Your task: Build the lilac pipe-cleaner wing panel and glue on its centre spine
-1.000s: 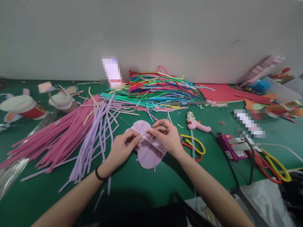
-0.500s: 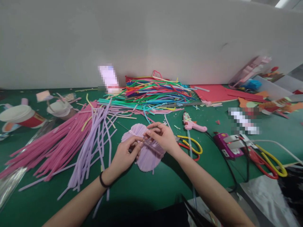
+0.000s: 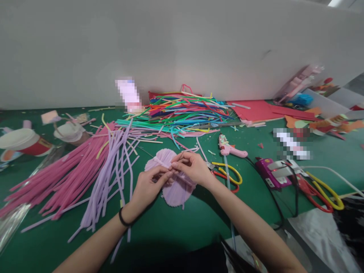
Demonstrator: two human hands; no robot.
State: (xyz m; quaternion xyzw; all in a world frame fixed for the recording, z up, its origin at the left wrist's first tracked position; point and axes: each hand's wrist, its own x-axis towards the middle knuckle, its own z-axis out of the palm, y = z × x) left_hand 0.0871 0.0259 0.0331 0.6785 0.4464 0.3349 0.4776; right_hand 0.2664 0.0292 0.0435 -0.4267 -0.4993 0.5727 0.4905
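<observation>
A flat lilac piece [image 3: 178, 195], made of pipe cleaners laid side by side, lies below both hands at the middle of the green table. My left hand [image 3: 152, 185] reaches in from the left, thumb and fingertips pinched together over the piece. From the right, my right hand [image 3: 193, 167] pinches at the same spot, its fingertips meeting those of the left. A lilac pipe cleaner strip crosses the piece by the fingertips. What the fingertips grip is too small and covered to make out.
Pink pipe cleaners [image 3: 76, 167] and loose lilac ones [image 3: 105, 178] spread on the left. A multicoloured heap [image 3: 187, 110] lies at the back. To the right are a pink glue gun [image 3: 233, 151], yellow-and-red-handled pliers [image 3: 233, 172], scissors [image 3: 327, 193] and a purple power block [image 3: 267, 170]. Paper cups [image 3: 25, 142] stand far left.
The fingertips of both hands have drawn closer together over the lilac piece, and my right hand has moved slightly left and down. The view has shifted a little.
</observation>
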